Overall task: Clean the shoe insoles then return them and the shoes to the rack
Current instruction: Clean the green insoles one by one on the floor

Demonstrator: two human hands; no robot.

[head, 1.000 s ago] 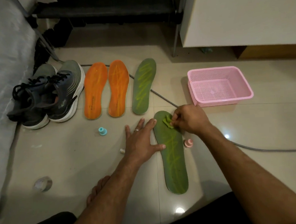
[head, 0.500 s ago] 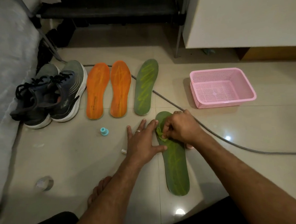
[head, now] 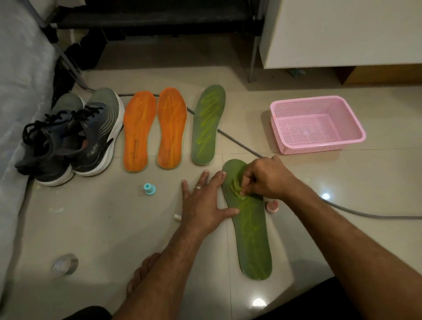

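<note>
Right hand (head: 268, 178) fingers pinching a small green cloth (head: 236, 186) against the near green insole (head: 249, 221) on the floor, left hand (head: 204, 204) flat, fingers spread, steadying its edge, three more insoles and shoes (head: 75, 138) beyond.

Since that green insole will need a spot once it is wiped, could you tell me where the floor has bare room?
Bare floor lies between the pink basket and the grey cable, and left of the left hand, between the blue cap and the tape roll. It is crowded along the row of shoes, orange insoles and far green insole.
</note>
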